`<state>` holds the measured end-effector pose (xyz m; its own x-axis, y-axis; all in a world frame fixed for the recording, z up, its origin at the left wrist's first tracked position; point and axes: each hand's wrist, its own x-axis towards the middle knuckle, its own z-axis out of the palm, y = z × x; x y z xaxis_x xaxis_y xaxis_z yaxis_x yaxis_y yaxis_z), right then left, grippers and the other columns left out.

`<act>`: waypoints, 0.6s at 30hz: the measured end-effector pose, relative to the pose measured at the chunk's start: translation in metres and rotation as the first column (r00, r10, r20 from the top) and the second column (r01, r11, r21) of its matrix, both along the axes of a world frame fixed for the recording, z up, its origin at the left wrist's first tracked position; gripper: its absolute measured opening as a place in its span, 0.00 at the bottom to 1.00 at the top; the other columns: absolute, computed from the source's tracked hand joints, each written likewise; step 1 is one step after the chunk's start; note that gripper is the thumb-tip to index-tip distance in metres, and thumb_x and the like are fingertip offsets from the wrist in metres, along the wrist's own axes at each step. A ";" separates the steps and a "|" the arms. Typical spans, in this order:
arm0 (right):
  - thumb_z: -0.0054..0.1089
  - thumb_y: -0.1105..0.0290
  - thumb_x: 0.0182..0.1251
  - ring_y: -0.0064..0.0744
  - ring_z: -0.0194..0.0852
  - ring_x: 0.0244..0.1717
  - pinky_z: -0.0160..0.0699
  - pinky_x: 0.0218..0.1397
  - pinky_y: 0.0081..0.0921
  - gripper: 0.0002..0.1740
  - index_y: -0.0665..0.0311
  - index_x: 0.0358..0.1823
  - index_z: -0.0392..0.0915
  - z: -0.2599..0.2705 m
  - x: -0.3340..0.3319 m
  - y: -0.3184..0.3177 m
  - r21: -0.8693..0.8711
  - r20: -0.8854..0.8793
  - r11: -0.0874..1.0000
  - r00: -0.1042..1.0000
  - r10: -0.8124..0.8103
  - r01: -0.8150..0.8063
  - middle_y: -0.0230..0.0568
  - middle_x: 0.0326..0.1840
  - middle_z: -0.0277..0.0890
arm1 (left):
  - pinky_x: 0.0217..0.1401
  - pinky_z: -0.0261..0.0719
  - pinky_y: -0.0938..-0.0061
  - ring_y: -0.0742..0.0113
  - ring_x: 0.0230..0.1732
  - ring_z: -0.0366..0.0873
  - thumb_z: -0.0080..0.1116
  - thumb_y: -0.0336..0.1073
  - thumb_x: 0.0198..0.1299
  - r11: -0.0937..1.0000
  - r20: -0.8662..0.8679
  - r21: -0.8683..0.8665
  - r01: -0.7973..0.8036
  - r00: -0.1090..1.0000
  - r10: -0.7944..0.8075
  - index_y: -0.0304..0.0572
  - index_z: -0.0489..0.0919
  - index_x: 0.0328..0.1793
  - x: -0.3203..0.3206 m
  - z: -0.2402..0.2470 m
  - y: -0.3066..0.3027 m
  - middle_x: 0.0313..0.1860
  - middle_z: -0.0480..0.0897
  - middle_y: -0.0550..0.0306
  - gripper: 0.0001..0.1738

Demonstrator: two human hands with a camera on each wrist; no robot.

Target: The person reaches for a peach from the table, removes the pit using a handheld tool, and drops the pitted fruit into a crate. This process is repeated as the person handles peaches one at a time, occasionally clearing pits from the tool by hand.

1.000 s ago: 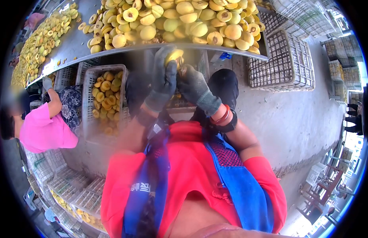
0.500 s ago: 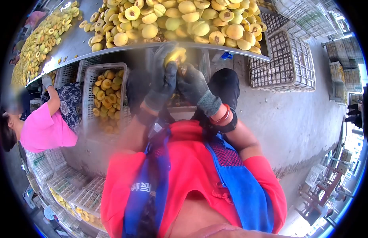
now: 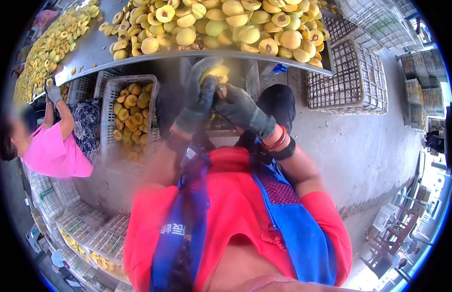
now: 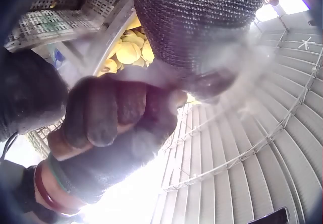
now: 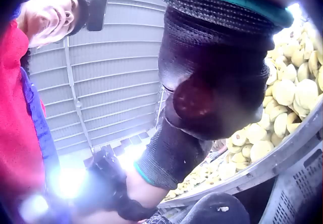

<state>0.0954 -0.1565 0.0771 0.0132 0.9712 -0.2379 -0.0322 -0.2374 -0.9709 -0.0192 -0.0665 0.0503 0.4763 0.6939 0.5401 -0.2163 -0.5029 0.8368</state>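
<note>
Left hand [image 3: 197,95] grips yellow fruit [image 3: 216,73] by table's near edge [image 3: 138,59]; right hand [image 3: 240,107] pinches small brownish item [image 3: 221,91] beside fruit.

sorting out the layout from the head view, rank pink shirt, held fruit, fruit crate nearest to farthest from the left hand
1. Held fruit, in the left hand
2. Fruit crate, on that hand's left
3. Pink shirt, farther left

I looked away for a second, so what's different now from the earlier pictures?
The person in pink has raised both forearms into view, where only one showed, and their gloved hands are together at the table edge. The left hand still holds the yellow fruit beside the right hand; the crate stays put.
</note>
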 end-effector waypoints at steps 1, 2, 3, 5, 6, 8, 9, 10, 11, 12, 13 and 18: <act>0.56 0.69 0.66 0.17 0.66 0.19 0.66 0.18 0.17 0.07 0.65 0.40 0.72 0.016 0.000 -0.003 -0.116 -0.105 0.993 0.994 0.014 -0.027 0.29 0.24 0.71 | 0.60 0.76 0.65 0.56 0.57 0.76 0.45 0.41 0.70 1.000 -0.005 -0.006 0.015 1.000 -0.015 0.31 0.68 0.62 -0.003 -0.001 0.001 0.57 0.77 0.42 0.22; 0.56 0.69 0.66 0.16 0.65 0.19 0.65 0.19 0.17 0.07 0.64 0.39 0.72 0.010 0.002 -0.005 -0.105 -0.212 0.992 0.976 0.050 -0.074 0.29 0.24 0.70 | 0.60 0.76 0.65 0.56 0.57 0.76 0.45 0.40 0.70 0.999 -0.011 -0.012 0.030 0.999 -0.030 0.31 0.69 0.62 -0.005 -0.002 0.002 0.57 0.77 0.42 0.22; 0.56 0.69 0.65 0.16 0.64 0.19 0.64 0.19 0.16 0.07 0.64 0.38 0.72 0.002 0.003 -0.005 -0.088 -0.315 0.989 0.945 0.086 -0.120 0.29 0.24 0.69 | 0.60 0.76 0.65 0.56 0.57 0.76 0.44 0.40 0.70 0.996 -0.004 -0.060 0.061 0.998 -0.061 0.31 0.69 0.62 -0.006 -0.001 0.000 0.57 0.77 0.42 0.22; 0.56 0.69 0.65 0.15 0.62 0.18 0.62 0.18 0.15 0.06 0.64 0.38 0.72 -0.003 0.009 -0.007 -0.057 -0.469 0.976 0.868 0.161 -0.211 0.28 0.24 0.67 | 0.59 0.76 0.65 0.56 0.56 0.77 0.44 0.39 0.69 0.981 0.017 -0.151 0.121 0.993 -0.120 0.31 0.69 0.62 -0.008 0.003 -0.004 0.57 0.77 0.42 0.21; 0.56 0.69 0.65 0.15 0.61 0.18 0.61 0.18 0.15 0.06 0.63 0.38 0.72 0.003 0.012 -0.009 -0.046 -0.524 0.965 0.829 0.197 -0.258 0.27 0.24 0.66 | 0.56 0.77 0.68 0.60 0.54 0.77 0.45 0.40 0.70 0.974 0.002 -0.155 0.164 0.986 -0.165 0.31 0.69 0.62 -0.010 0.001 -0.002 0.56 0.77 0.44 0.21; 0.55 0.69 0.66 0.14 0.60 0.17 0.58 0.16 0.14 0.06 0.62 0.38 0.71 0.005 0.015 -0.010 -0.041 -0.629 0.947 0.745 0.223 -0.318 0.26 0.23 0.64 | 0.51 0.77 0.73 0.66 0.50 0.77 0.46 0.42 0.71 0.956 -0.026 -0.166 0.243 0.968 -0.251 0.33 0.69 0.63 -0.019 -0.005 0.006 0.55 0.76 0.49 0.22; 0.55 0.69 0.66 0.13 0.59 0.17 0.57 0.16 0.14 0.06 0.62 0.38 0.70 0.000 0.015 -0.010 -0.048 -0.679 0.942 0.702 0.214 -0.333 0.25 0.22 0.63 | 0.51 0.77 0.73 0.66 0.49 0.77 0.46 0.41 0.71 0.950 -0.042 -0.150 0.272 0.959 -0.281 0.33 0.69 0.63 -0.021 -0.003 0.008 0.54 0.76 0.49 0.21; 0.55 0.69 0.67 0.13 0.58 0.16 0.56 0.15 0.13 0.06 0.61 0.38 0.70 -0.004 0.014 -0.009 -0.053 -0.728 0.935 0.655 0.203 -0.350 0.24 0.22 0.62 | 0.50 0.76 0.74 0.66 0.49 0.77 0.46 0.41 0.71 0.944 -0.060 -0.135 0.300 0.949 -0.310 0.33 0.69 0.62 -0.022 0.000 0.011 0.54 0.77 0.49 0.21; 0.56 0.69 0.67 0.13 0.58 0.16 0.55 0.15 0.13 0.06 0.61 0.38 0.69 -0.006 0.012 -0.010 -0.060 -0.777 0.934 0.604 0.178 -0.353 0.24 0.21 0.61 | 0.50 0.76 0.74 0.67 0.48 0.77 0.46 0.41 0.71 0.936 -0.080 -0.124 0.328 0.937 -0.339 0.33 0.70 0.62 -0.024 0.002 0.012 0.54 0.77 0.49 0.21; 0.56 0.68 0.67 0.13 0.57 0.15 0.55 0.14 0.13 0.06 0.61 0.38 0.69 -0.009 0.009 -0.010 -0.068 -0.822 0.932 0.550 0.150 -0.356 0.24 0.21 0.61 | 0.52 0.77 0.71 0.63 0.50 0.77 0.47 0.41 0.70 0.934 -0.072 -0.186 0.307 0.943 -0.324 0.31 0.69 0.62 -0.026 0.004 0.010 0.54 0.77 0.46 0.22; 0.57 0.68 0.67 0.13 0.57 0.15 0.54 0.14 0.13 0.07 0.60 0.38 0.68 -0.011 0.007 -0.010 -0.076 -0.860 0.930 0.495 0.122 -0.361 0.23 0.21 0.60 | 0.54 0.77 0.67 0.59 0.51 0.78 0.48 0.41 0.69 0.927 -0.062 -0.245 0.284 0.950 -0.307 0.29 0.68 0.63 -0.027 0.006 0.007 0.55 0.77 0.43 0.24; 0.57 0.68 0.66 0.15 0.57 0.13 0.57 0.13 0.14 0.07 0.58 0.34 0.69 -0.033 -0.012 -0.002 -0.008 -0.718 0.935 0.653 0.241 -0.355 0.24 0.20 0.62 | 0.57 0.77 0.61 0.49 0.52 0.78 0.55 0.45 0.65 0.890 -0.271 0.244 -0.385 0.854 0.444 0.29 0.66 0.64 -0.035 -0.019 0.006 0.55 0.76 0.38 0.29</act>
<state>0.0836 -0.1588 0.0436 -0.4952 0.8492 -0.1832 -0.5864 -0.4823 -0.6508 -0.0543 -0.0608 0.0309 0.3286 0.7729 0.5428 0.3016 -0.6305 0.7152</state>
